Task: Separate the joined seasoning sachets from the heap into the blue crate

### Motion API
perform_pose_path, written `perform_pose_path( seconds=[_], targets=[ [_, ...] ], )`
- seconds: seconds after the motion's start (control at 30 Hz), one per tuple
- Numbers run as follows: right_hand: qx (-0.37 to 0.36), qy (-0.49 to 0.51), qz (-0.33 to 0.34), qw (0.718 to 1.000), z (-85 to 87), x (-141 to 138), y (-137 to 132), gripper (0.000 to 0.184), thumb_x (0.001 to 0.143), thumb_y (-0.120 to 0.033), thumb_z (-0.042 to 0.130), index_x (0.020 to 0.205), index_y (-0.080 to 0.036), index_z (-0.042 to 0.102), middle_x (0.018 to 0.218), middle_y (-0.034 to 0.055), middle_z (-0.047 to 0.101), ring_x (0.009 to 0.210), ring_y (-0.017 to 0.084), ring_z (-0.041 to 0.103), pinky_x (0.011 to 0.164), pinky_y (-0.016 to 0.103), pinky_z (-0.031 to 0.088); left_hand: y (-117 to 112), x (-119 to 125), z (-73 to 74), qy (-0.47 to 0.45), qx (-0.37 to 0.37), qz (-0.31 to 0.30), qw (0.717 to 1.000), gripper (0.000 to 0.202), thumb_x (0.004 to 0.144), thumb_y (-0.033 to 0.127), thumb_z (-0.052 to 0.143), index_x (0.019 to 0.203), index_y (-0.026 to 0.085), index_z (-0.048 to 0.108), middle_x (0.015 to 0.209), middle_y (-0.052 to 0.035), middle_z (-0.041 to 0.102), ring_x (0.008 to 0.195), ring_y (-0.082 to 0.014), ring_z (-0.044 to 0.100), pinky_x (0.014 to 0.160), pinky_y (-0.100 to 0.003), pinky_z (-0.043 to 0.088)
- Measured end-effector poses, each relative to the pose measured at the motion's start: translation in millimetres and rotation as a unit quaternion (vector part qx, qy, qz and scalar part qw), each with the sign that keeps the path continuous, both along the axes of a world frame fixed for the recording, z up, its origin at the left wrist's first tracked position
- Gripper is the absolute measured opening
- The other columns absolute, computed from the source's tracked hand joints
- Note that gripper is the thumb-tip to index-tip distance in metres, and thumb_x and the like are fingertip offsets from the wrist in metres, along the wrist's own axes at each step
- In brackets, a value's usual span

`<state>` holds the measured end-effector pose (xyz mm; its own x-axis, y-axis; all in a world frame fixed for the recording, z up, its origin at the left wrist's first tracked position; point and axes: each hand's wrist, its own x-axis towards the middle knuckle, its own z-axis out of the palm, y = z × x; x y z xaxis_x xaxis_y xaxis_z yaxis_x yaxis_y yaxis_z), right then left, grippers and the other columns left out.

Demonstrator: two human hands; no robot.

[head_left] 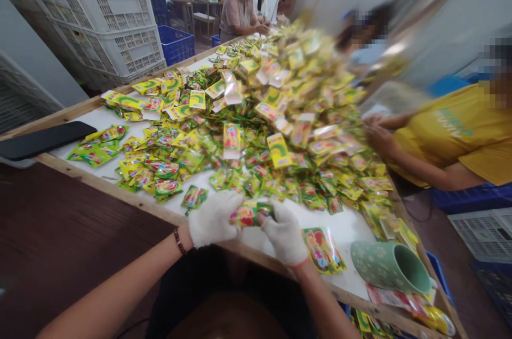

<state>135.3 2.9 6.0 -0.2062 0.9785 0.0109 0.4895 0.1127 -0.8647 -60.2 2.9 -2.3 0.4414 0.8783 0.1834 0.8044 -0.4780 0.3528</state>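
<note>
head view shows the gloved left hand point(216, 218) and the gloved right hand point(285, 233) close to each other, both pinching a small bright packet point(245, 215) just in front of the big pile point(232, 137). the step now looks like working on this one packet, though how is hard to tell. the next move seems to call for a soft, steady hold at both ends.

My gloved fingers point(229, 201) hide parts of the small packet point(247, 215) between them, its print too blurred to read. The heap point(320, 70) smears toward its far right. My view's edges cut off the white crates point(130, 54), black phone point(46, 139) and yellow-shirted co-worker point(444, 139).
</note>
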Motion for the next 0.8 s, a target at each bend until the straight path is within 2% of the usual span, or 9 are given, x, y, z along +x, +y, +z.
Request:
perform_pose_path(
  seconds=[0.1,0.23,0.3,0.37,0.5,0.57,0.63,0.7,0.8],
  targets=[
    [-0.133,0.081,0.027,0.987,2.6,10,3,0.024,0.075,-0.029,0.063,0.096,-0.019,0.066,0.067,-0.0018,0.062,0.055,0.013,0.049,0.05,0.024,0.039,-1,-1,2.2,0.015,0.008,-0.004,1.0,0.025,0.068,0.027,0.059,0.091,0.018,0.055,0.092,-0.0074,0.061,0.085,-0.0247,0.056,0.076,-0.037,0.046],
    [-0.07,0.041,-0.039,0.996,8.3,18,3,0.016,0.075,-0.032,0.062,0.066,-0.019,0.066,0.054,-0.0032,0.053,0.053,0.012,0.046,0.05,0.024,0.035,-2,2,3.2,0.014,0.015,-0.019,1.0,0.025,0.068,0.026,0.06,0.091,0.018,0.055,0.092,-0.0072,0.06,0.086,-0.0247,0.055,0.076,-0.037,0.046],
    [-0.059,0.035,-0.031,0.997,11.6,15,2,0.015,0.074,-0.028,0.061,0.062,-0.019,0.066,0.052,-0.0033,0.053,0.053,0.012,0.048,0.051,0.024,0.037,-2,5,1.7,0.014,0.021,-0.023,0.999,0.027,0.068,0.025,0.06,0.093,0.018,0.055,0.094,-0.0074,0.06,0.086,-0.0248,0.055,0.077,-0.037,0.047],
    [-0.099,0.045,-0.008,0.994,15.7,10,-1,0.014,0.075,-0.026,0.057,0.071,-0.02,0.07,0.05,-0.0037,0.054,0.049,0.012,0.049,0.049,0.024,0.037,-3,9,-1.0,0.009,0.031,-0.011,0.999,0.03,0.068,0.023,0.06,0.096,0.018,0.055,0.095,-0.0078,0.06,0.087,-0.0252,0.055,0.077,-0.038,0.047],
    [-0.229,0.106,0.009,0.968,24.0,4,-6,0.036,0.079,-0.038,0.053,0.107,-0.018,0.066,0.046,-0.0046,0.055,0.038,0.011,0.048,0.038,0.02,0.03,-4,15,-6.9,-0.019,0.055,0.046,0.997,0.035,0.07,0.023,0.06,0.103,0.017,0.054,0.095,-0.0084,0.06,0.09,-0.0263,0.056,0.079,-0.039,0.048],
    [-0.261,0.118,0.034,0.958,26.2,5,-6,0.036,0.079,-0.043,0.055,0.102,-0.017,0.064,0.045,-0.0049,0.054,0.037,0.011,0.049,0.036,0.019,0.03,-5,20,-7.7,-0.04,0.062,0.062,0.995,0.032,0.072,0.024,0.06,0.102,0.017,0.054,0.096,-0.0088,0.06,0.092,-0.0265,0.056,0.081,-0.04,0.048],
    [-0.245,0.084,0.053,0.965,27.2,8,-1,0.022,0.078,-0.039,0.055,0.082,-0.018,0.061,0.042,-0.0062,0.05,0.035,0.01,0.046,0.036,0.019,0.031,-7,27,-5.5,-0.063,0.056,0.067,0.994,0.029,0.075,0.03,0.06,0.101,0.017,0.055,0.096,-0.0095,0.06,0.093,-0.0273,0.056,0.082,-0.041,0.049],
    [-0.177,0.027,0.068,0.981,28.2,11,5,0.014,0.077,-0.028,0.053,0.066,-0.019,0.057,0.044,-0.0056,0.05,0.038,0.01,0.047,0.04,0.02,0.036,-8,34,-1.1,-0.098,0.024,0.062,0.993,0.026,0.081,0.036,0.057,0.099,0.018,0.056,0.095,-0.0092,0.06,0.092,-0.027,0.057,0.081,-0.041,0.049],
    [-0.036,-0.011,0.132,0.991,28.0,14,12,0.016,0.07,-0.014,0.05,0.071,-0.021,0.064,0.071,-0.0002,0.064,0.072,0.017,0.062,0.068,0.028,0.051,-10,40,3.2,-0.221,-0.07,0.056,0.971,0.019,0.089,0.028,0.047,0.105,0.021,0.055,0.097,-0.006,0.063,0.092,-0.0211,0.06,0.082,-0.035,0.049]
  ],
)
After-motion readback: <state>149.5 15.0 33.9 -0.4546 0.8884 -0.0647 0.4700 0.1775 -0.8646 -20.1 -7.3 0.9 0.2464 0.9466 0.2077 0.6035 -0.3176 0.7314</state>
